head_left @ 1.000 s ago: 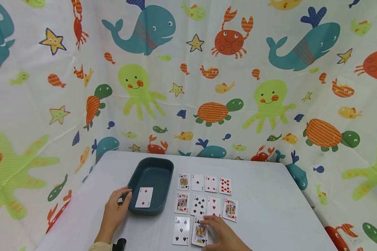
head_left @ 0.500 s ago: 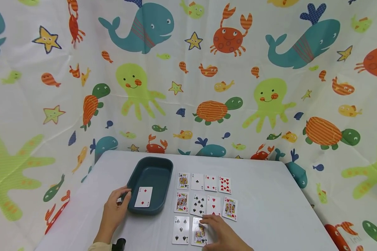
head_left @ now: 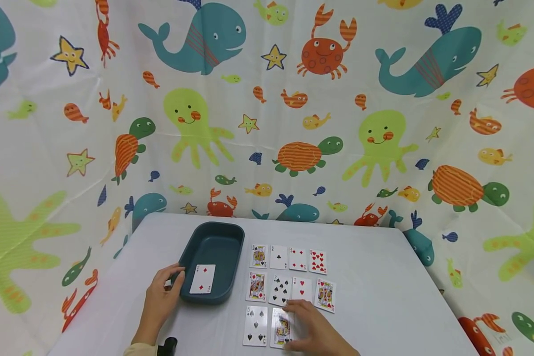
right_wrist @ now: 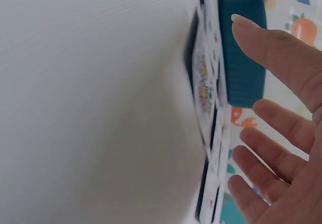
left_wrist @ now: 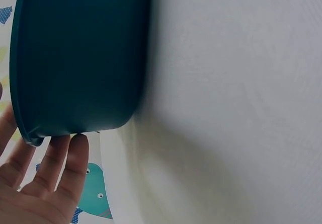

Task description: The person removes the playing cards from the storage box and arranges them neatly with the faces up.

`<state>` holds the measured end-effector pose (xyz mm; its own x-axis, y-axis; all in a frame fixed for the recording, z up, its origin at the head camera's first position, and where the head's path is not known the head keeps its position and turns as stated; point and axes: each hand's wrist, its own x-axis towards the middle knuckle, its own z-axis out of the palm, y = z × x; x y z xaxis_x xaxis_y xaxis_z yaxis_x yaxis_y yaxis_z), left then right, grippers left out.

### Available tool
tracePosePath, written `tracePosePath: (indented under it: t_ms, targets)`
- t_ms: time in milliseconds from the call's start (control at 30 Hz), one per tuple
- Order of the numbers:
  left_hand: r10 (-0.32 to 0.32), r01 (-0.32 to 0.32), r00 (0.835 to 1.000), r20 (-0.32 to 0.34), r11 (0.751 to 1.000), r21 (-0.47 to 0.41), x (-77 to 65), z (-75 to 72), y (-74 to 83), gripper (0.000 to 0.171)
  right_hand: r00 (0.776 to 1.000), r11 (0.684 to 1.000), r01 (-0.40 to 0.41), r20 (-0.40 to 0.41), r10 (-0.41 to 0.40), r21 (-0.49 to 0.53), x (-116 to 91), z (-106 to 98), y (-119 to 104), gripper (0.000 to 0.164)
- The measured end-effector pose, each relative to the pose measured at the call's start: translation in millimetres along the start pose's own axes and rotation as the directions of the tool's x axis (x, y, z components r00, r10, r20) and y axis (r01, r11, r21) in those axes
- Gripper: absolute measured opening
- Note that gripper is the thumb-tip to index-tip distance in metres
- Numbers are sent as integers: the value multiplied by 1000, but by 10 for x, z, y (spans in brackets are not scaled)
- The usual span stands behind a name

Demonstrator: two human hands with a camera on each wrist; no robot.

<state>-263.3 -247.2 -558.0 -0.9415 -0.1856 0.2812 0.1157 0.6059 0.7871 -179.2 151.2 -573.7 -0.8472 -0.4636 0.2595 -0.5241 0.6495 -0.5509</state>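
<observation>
A dark teal tray [head_left: 237, 257] stands at the left of the table, with a diamond playing card [head_left: 202, 279] lying face up in it. My left hand [head_left: 161, 291] holds the tray's left rim; the left wrist view shows its fingers [left_wrist: 75, 158] against the outer wall. Over the nearest row is my right hand [head_left: 313, 326], its thumb and fingers spread with nothing between them. Beneath its fingertips lies a black face card [head_left: 279, 329], its right edge partly covered. Just left of that is a five of spades [head_left: 255, 326].
Beyond my right hand, two rows of face-up cards lie to the right of the tray, among them a seven of spades [head_left: 279, 289] and a red face card [head_left: 325, 295]. A white cloth covers the table [head_left: 374, 277]. Behind it hangs a sea-animal printed curtain [head_left: 267, 133].
The black face card, tilted under my right fingers a second ago, now lies flatter. My right hand has loosened and its fingers have spread. The left hand stays at the tray.
</observation>
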Motion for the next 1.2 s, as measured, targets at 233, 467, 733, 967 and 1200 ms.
tracePosePath:
  t_ms: [233, 467, 733, 967, 1200]
  targets:
    - [-7, 7, 1000, 3, 1000, -11, -6, -15, 18, 28, 998, 1000, -10, -67, 12, 25, 90, -9, -73, 67]
    - [-4, 4, 1000, 5, 1000, -2, 3, -12, 9, 28, 990, 987, -43, -124, 62, 156, 300, -26, -220, 71]
    - [-7, 7, 1000, 10, 1000, -6, -5, -9, -9, 29, 984, 957, -91, -121, 129, 277, 551, -65, -403, 70]
    - [-2, 2, 1000, 2, 1000, -19, -14, -8, -12, 29, 980, 931, -67, -151, 128, 358, 766, -54, -488, 71]
    - [-6, 6, 1000, 5, 1000, -11, -12, -2, -10, 29, 981, 893, -18, -165, 103, 450, 1009, 13, -542, 70]
